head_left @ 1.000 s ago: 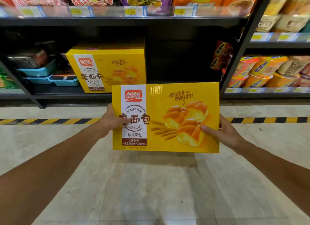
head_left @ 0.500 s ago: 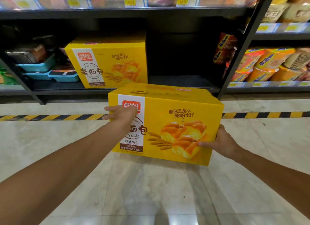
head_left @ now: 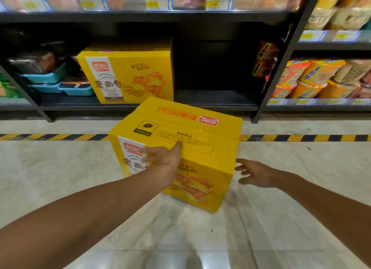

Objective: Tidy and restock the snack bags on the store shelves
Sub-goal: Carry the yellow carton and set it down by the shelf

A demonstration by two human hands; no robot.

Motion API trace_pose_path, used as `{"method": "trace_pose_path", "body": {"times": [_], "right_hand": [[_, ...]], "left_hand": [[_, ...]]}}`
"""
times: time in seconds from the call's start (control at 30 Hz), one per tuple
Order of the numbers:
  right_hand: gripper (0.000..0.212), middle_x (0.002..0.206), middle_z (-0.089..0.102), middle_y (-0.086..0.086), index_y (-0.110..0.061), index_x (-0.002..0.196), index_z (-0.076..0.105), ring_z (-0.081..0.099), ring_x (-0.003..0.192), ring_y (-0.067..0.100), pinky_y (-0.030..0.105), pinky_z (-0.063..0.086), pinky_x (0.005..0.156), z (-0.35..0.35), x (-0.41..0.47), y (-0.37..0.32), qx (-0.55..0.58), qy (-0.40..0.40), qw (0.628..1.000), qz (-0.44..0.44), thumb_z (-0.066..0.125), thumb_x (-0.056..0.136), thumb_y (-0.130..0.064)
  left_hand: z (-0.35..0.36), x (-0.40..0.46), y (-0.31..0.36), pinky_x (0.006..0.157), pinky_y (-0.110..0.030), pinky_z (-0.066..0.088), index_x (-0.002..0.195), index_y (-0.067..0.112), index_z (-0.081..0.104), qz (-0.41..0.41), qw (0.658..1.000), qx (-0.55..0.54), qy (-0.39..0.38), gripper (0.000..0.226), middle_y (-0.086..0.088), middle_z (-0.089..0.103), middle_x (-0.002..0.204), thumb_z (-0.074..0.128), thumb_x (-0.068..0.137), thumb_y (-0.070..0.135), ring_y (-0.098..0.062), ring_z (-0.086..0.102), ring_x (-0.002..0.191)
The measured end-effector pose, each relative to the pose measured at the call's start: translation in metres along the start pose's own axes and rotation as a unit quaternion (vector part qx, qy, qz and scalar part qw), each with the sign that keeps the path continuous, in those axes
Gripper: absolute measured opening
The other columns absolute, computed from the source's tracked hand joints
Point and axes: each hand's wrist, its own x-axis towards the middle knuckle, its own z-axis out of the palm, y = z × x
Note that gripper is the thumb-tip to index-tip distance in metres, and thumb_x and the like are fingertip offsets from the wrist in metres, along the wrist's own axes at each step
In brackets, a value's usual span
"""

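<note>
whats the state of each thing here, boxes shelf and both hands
bread box in front: closed, tilted, top face toward the camera
bread box on shelf: closed, upright on the bottom shelf
bottom shelf: bare space right of the shelved box
left hand: grip on the front box's near top edge
right hand: open, off the box
</note>
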Motion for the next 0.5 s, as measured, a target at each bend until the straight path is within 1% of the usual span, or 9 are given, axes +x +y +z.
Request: {"method": "trace_pose_path", "body": {"times": [0.03,0.07,0.1,0.17,0.23,0.33,0.4,0.47,0.5], "right_hand": [[0.078,0.152,0.046,0.019,-0.014,0.159,0.028,0.054,0.127,0.031,0.046,0.051,0.105,-0.008,0.001,0.001,0.034,0.026,0.999,0.004,0.069,0.094,0.001],[0.072,0.154,0.044,0.022,-0.012,0.159,0.027,0.055,0.124,0.033,0.044,0.052,0.099,-0.016,0.004,0.001,0.074,0.061,0.995,-0.003,0.061,0.098,0.006],[0.066,0.155,0.042,0.021,-0.011,0.159,0.027,0.054,0.126,0.034,0.040,0.051,0.095,-0.023,0.006,-0.001,0.111,0.100,0.989,-0.008,0.056,0.102,0.002],[0.062,0.159,0.039,0.014,-0.018,0.161,0.024,0.048,0.138,0.034,0.042,0.047,0.103,-0.031,0.013,-0.013,0.152,0.178,0.972,-0.016,0.053,0.107,-0.024],[0.069,0.165,0.032,0.008,-0.024,0.163,0.017,0.038,0.147,0.034,0.051,0.038,0.117,-0.033,0.018,-0.029,0.171,0.215,0.961,-0.015,0.049,0.106,-0.047],[0.075,0.168,0.027,0.006,-0.023,0.165,0.012,0.033,0.150,0.031,0.051,0.032,0.121,-0.031,0.029,-0.052,0.212,0.233,0.948,-0.045,0.047,0.105,-0.051],[0.076,0.161,0.036,0.008,-0.019,0.163,0.016,0.040,0.145,0.031,0.042,0.038,0.112,-0.027,0.035,-0.065,0.217,0.222,0.950,-0.043,0.054,0.104,-0.046],[0.066,0.143,0.050,0.008,-0.015,0.151,0.034,0.050,0.130,0.029,0.036,0.039,0.098,-0.027,0.034,-0.073,0.207,0.237,0.949,-0.026,0.063,0.099,-0.043],[0.054,0.131,0.056,0.007,-0.014,0.137,0.045,0.053,0.122,0.026,0.034,0.040,0.093,-0.027,0.031,-0.075,0.197,0.246,0.949,-0.021,0.067,0.097,-0.044]], "left_hand": [[-0.005,0.010,-0.007,0.125,-0.058,0.015,0.156,0.008,-0.028,0.015,1.000,0.008,-0.006,0.129,-0.021,-0.012,0.170,0.064,0.088,0.068,-0.045,0.002,0.156],[-0.010,0.024,-0.014,0.123,-0.059,0.020,0.157,0.011,-0.027,0.034,0.999,0.010,-0.020,0.133,-0.021,-0.008,0.170,0.066,0.084,0.072,-0.046,0.007,0.156],[-0.016,0.038,-0.019,0.120,-0.062,0.027,0.158,0.015,-0.025,0.051,0.998,0.006,-0.037,0.143,-0.021,0.000,0.171,0.069,0.073,0.081,-0.046,0.016,0.154],[-0.026,0.069,-0.036,0.111,-0.061,0.042,0.160,0.030,-0.017,0.057,0.996,-0.022,-0.066,0.167,-0.017,0.024,0.167,0.073,0.037,0.096,-0.039,0.037,0.147],[-0.028,0.109,-0.058,0.111,-0.056,0.045,0.156,0.039,-0.024,0.048,0.993,-0.040,-0.105,0.176,-0.007,0.029,0.166,0.078,0.022,0.094,-0.031,0.040,0.147],[-0.041,0.095,-0.048,0.114,-0.053,0.043,0.150,0.042,-0.034,0.069,0.988,-0.039,-0.133,0.177,0.000,0.021,0.169,0.083,0.027,0.089,-0.026,0.037,0.149],[-0.048,0.078,-0.035,0.113,-0.054,0.045,0.151,0.039,-0.035,0.097,0.981,-0.055,-0.156,0.163,0.001,0.022,0.169,0.088,0.050,0.076,-0.025,0.037,0.148],[-0.051,0.076,-0.027,0.111,-0.055,0.047,0.155,0.035,-0.030,0.113,0.977,-0.064,-0.167,0.136,-0.001,0.023,0.168,0.082,0.079,0.053,-0.026,0.038,0.147],[-0.053,0.082,-0.025,0.111,-0.055,0.047,0.157,0.035,-0.025,0.121,0.977,-0.059,-0.168,0.131,-0.001,0.020,0.169,0.080,0.081,0.052,-0.027,0.035,0.149]]}}
